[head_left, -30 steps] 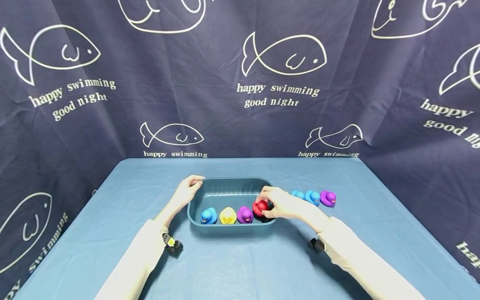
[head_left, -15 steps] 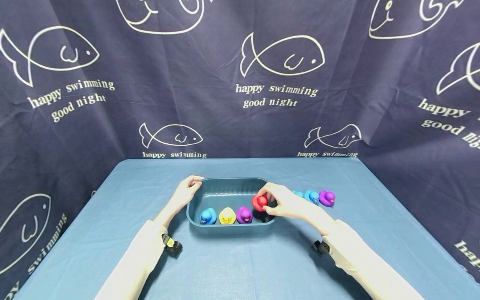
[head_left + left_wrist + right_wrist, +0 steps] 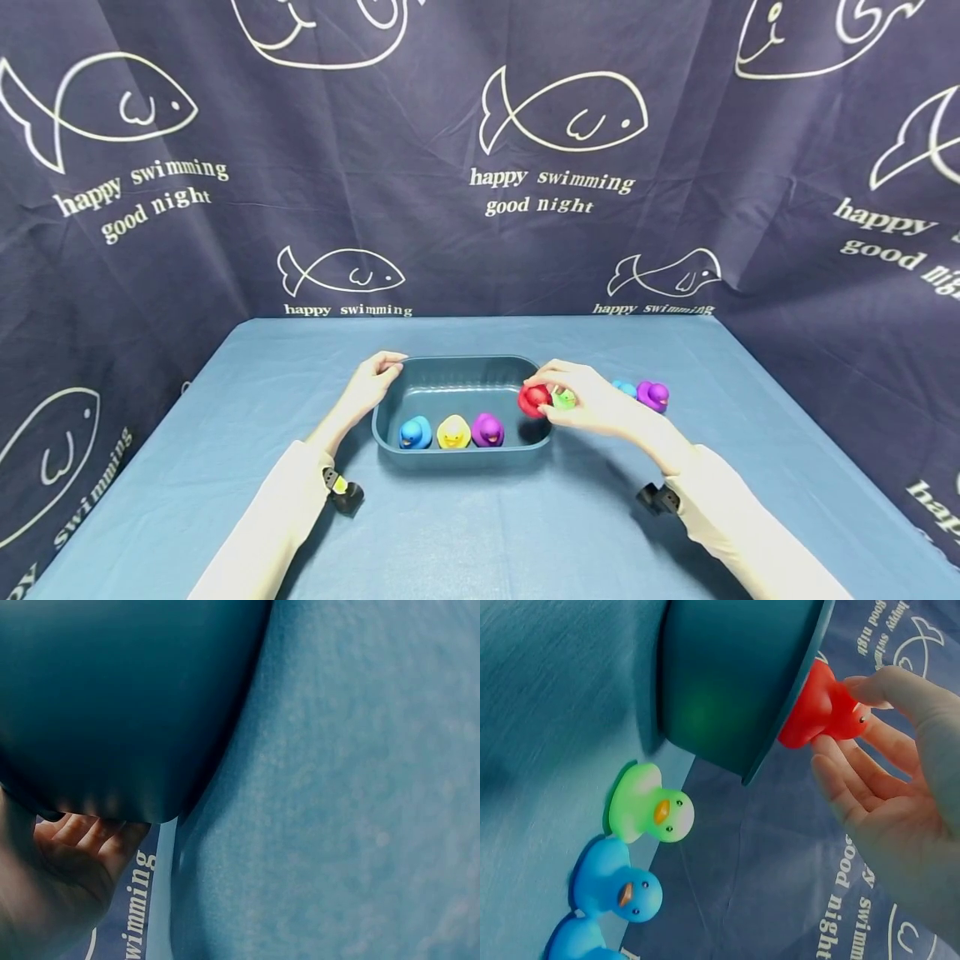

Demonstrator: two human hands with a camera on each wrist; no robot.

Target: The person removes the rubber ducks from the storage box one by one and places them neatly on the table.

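Nearest, two pale sleeves (image 3: 750, 512) slant in over the blue-covered bench (image 3: 457, 533), with a small black device (image 3: 348, 496) below each wrist. Beyond them sits a dark teal container (image 3: 465, 451), its long side facing near. Along the inside of its near wall stand three toy ducks, left to right: a blue duck (image 3: 415, 434), a yellow duck (image 3: 453, 433) and a purple duck (image 3: 488, 431). At the container's right end, the right hand (image 3: 581, 400) has its grip pinching a red duck (image 3: 533, 402) between thumb and fingers, up at rim height; whether the duck touches the rim is hard to tell. On the bench to the right runs a row: a green duck (image 3: 649, 806), two more blue ducks (image 3: 604, 881) and, farthest right, another purple duck (image 3: 653, 397). At the far left corner, the left hand's (image 3: 372, 379) grip holds the container's rim. Farthest stands a navy curtain (image 3: 442, 217) printed with white fish and lettering.
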